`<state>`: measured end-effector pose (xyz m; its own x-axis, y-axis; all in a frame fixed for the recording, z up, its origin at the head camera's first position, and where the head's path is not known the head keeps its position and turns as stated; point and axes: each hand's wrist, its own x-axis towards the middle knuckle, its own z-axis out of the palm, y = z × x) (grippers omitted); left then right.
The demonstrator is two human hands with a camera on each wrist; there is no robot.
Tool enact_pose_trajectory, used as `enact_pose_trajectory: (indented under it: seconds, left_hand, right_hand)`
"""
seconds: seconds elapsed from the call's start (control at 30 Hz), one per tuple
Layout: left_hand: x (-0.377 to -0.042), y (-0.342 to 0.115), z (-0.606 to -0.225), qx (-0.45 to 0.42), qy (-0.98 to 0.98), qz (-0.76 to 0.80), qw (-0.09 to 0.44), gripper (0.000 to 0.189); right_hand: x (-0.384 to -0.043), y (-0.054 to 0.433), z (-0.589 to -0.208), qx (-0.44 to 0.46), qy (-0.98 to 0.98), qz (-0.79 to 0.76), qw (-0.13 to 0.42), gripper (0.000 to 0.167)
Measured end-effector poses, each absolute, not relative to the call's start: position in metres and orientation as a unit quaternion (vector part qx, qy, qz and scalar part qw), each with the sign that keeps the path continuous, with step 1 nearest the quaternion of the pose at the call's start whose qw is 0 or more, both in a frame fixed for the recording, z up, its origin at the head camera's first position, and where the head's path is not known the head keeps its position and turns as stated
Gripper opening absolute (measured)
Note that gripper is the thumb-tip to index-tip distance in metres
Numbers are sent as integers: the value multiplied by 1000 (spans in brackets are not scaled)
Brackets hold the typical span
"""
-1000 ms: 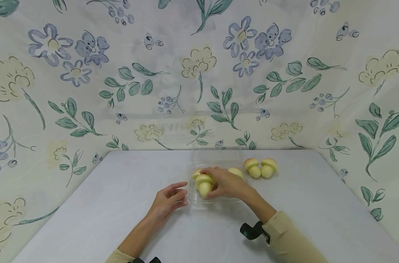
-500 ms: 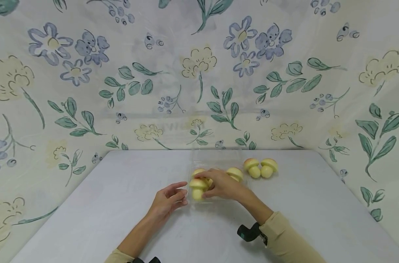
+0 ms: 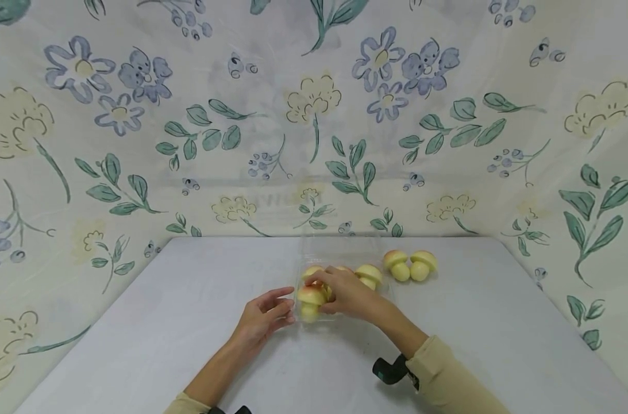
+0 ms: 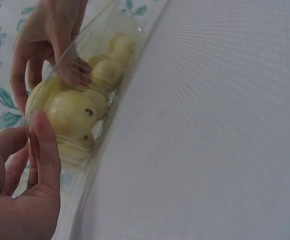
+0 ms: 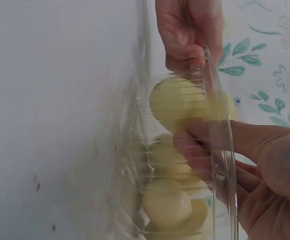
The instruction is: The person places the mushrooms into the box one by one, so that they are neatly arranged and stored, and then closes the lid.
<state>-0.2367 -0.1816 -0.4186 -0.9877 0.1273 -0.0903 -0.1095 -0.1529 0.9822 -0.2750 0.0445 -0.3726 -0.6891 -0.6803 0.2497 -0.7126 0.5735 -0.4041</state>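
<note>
My right hand (image 3: 351,292) grips a mushroom-shaped piece (image 3: 309,302) with a pale yellow stem and a reddish-tinged cap. This piece stands low inside the near left corner of a clear plastic box (image 3: 339,247). In the right wrist view, the fingers reach over the box's side and the thumb and fingertips lie against the yellow piece (image 5: 177,102). My left hand (image 3: 264,313) is at the box's left side, its thumb and fingers pinching the rim in the left wrist view. Several more mushroom-shaped pieces (image 3: 369,276) sit in the box, partly hidden by my right hand.
Two similar mushroom-shaped pieces (image 3: 401,267) stand side by side on the white table (image 3: 189,276), right of the box. The box's clear lid stands open at the back. A floral cloth (image 3: 314,144) hangs behind the table. Black wrist gear (image 3: 391,371) sits below my right hand.
My right hand has shifted left and toward me, lowering the mushroom-shaped piece into the box's near left corner. More of the pieces behind it show now. The left hand stays in place.
</note>
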Motion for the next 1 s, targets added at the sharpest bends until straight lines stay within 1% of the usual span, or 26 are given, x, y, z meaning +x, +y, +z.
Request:
enact_pose_trajectory:
  seconds: [0.23, 0.37, 0.67, 0.87, 1.0]
  left_hand:
    - [-236, -181, -419, 4, 645, 760, 77, 50]
    - [-236, -182, -419, 3, 647, 758, 78, 50]
    - [-237, -182, -419, 11, 636, 767, 80, 52]
    - [-237, -182, -420, 9, 631, 772, 78, 52]
    - [-237, -182, -420, 9, 633, 770, 79, 53]
  right_hand:
    - [-275, 53, -370, 419, -864, 277, -33, 52]
    - [-276, 56, -369, 422, -858, 287, -56, 53]
    - [-276, 62, -368, 411, -863, 286, -63, 56]
    - [-275, 69, -365, 391, -875, 277, -66, 53]
    - [-277, 74, -364, 396, -874, 277, -60, 50]
